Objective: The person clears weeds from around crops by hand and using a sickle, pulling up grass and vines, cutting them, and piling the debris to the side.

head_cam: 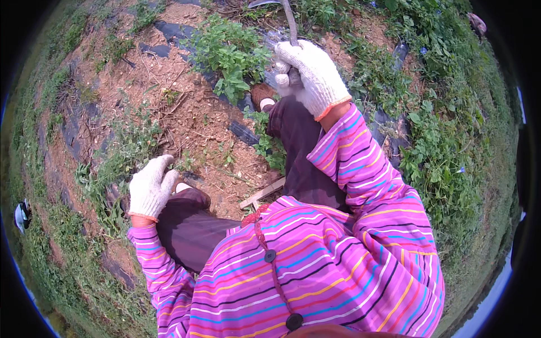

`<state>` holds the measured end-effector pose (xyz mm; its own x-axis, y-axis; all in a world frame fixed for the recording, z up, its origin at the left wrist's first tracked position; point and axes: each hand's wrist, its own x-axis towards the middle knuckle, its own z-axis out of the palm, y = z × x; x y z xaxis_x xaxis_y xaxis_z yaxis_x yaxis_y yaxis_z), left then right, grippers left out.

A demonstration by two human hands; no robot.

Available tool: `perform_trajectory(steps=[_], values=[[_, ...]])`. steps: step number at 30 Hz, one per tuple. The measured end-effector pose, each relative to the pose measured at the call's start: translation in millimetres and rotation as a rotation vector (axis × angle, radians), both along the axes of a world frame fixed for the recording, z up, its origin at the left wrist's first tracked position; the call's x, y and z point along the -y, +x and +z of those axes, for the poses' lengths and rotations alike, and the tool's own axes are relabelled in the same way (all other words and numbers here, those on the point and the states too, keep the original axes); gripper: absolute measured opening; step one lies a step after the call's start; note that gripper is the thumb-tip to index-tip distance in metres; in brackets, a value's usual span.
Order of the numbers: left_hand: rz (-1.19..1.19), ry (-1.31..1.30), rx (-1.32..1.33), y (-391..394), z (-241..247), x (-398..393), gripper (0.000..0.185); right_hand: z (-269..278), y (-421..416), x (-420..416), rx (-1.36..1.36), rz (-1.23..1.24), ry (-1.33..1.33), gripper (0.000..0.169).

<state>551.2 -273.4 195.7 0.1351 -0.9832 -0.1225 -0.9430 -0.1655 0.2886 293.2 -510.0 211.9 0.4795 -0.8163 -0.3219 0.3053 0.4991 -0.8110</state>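
Note:
My right hand, in a white knit glove with an orange cuff edge, grips the handle of a sickle. The handle points away from me, and part of the curved metal blade shows at the top edge of the view. My left hand, gloved the same way, hovers near my left knee beside weeds. Its thumb stands apart from the index finger, and I see nothing between them. The other left fingers are mostly hidden behind the hand.
I sit low, near a wooden piece between my legs. Leafy plants grow through torn black plastic mulch over reddish soil. Blue-flowered vines spread at right. A partly visible person is far left.

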Motion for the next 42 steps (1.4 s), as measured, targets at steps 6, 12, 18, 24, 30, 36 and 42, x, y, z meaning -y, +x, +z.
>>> perform_trajectory(steps=[6, 12, 18, 24, 30, 36, 42], values=[[-0.283, 0.531, 0.038, -101, -94, 14, 0.037, 4, 34, -36, -0.103, 0.276, -0.124, 0.019], [-0.651, 0.973, -0.349, -172, -216, -23, 0.041, -15, 49, -60, -0.16, 0.364, -0.208, 0.023], [-0.558, 0.971, -0.334, -166, -243, -44, 0.041, -3, 34, -54, -0.077, 0.334, -0.17, 0.027], [-0.45, 0.947, -0.391, -160, -280, -67, 0.041, 3, 30, -51, -0.132, 0.303, -0.216, 0.028], [-0.374, 0.84, -0.447, -156, -363, -115, 0.041, 16, 11, -47, 0.071, 0.232, 0.067, 0.018], [-0.054, 0.645, -0.599, -169, -375, -148, 0.039, 18, 13, -47, 0.196, 0.198, 0.119, 0.015], [-0.197, 0.802, -0.374, -188, -226, -78, 0.037, 5, 5, -25, 0.193, 0.206, 0.076, 0.015]])
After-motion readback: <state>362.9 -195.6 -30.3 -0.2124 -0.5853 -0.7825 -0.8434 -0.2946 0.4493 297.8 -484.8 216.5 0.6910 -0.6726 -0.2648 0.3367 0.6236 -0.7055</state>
